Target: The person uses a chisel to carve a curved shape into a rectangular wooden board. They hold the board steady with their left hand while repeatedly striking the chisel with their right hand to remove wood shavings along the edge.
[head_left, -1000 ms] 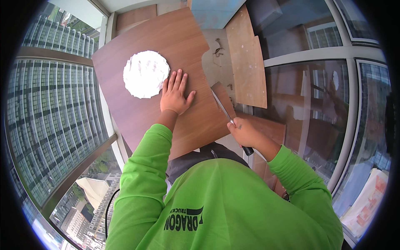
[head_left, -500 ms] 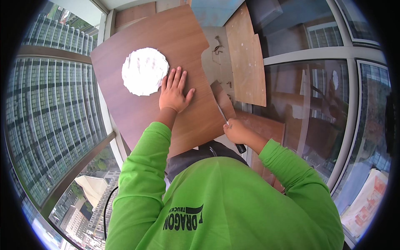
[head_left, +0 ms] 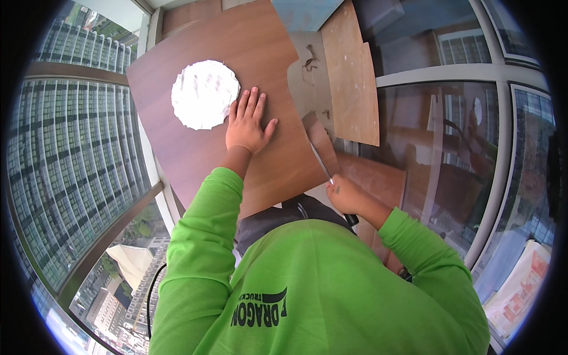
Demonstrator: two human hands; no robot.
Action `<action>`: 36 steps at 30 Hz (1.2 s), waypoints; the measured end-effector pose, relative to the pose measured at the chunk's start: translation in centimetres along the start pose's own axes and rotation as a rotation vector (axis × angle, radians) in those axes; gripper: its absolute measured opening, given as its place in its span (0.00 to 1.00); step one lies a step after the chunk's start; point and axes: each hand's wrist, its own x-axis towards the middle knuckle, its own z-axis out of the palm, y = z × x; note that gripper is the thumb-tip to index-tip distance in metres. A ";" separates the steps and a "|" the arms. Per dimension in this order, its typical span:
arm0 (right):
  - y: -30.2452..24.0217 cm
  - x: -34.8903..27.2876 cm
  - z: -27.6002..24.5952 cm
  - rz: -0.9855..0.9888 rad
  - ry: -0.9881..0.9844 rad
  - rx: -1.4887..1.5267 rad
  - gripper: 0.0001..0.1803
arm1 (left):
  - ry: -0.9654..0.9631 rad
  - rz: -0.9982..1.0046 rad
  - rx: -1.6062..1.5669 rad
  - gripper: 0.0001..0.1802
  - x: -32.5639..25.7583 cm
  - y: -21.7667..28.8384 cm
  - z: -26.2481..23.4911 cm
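Observation:
A large brown wooden board [head_left: 269, 56] lies tilted in front of me. My left hand [head_left: 248, 127] rests flat on its face, fingers spread, touching the edge of a round, white, crinkled piece [head_left: 204, 94] on the board. At the board's right edge, my right hand [head_left: 349, 194] is closed round a black-handled bladed tool [head_left: 352, 220]. Its thin, bright blade runs up from my fist along the board edge. A brown, narrow shape [head_left: 319, 139] lies beside the blade; whether it is a strip of board or the blade's side, I cannot tell.
A pale wooden panel [head_left: 352, 83] and a light blue surface [head_left: 307, 15] stand beyond the board. Dark framed glass [head_left: 438, 148] rises on the right. Tall windows [head_left: 77, 136] on the left look out on buildings. A reddish-brown panel [head_left: 376, 177] sits low behind my right hand.
My right hand has moved right and slightly down toward my body, with the bladed tool. The left hand stays flat on the board. The whole view has shifted slightly.

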 end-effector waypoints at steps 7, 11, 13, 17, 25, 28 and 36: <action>0.6 3.0 1.7 -0.088 0.166 -0.086 0.20 | -0.021 -0.005 0.035 0.42 -0.1 -0.1 0.0; 3.3 6.8 3.5 -0.235 0.235 -0.158 0.21 | -0.025 -0.009 0.030 0.42 0.2 0.2 -0.1; 2.6 7.7 2.2 -0.201 0.167 -0.135 0.21 | -0.008 0.005 0.035 0.42 0.8 0.3 -0.1; 0.2 4.6 0.4 -0.053 0.129 -0.020 0.23 | -0.008 0.003 0.041 0.42 0.3 0.4 0.2; -0.3 -1.0 0.2 0.023 0.040 0.007 0.21 | -0.006 -0.020 0.050 0.42 -0.5 -0.3 0.0; 3.2 2.7 3.0 -0.101 0.123 -0.162 0.21 | -0.022 -0.009 0.051 0.42 -0.1 0.4 -0.1; -0.9 1.8 -0.5 0.029 0.071 0.021 0.19 | -0.006 -0.017 0.058 0.43 -0.2 -0.1 0.0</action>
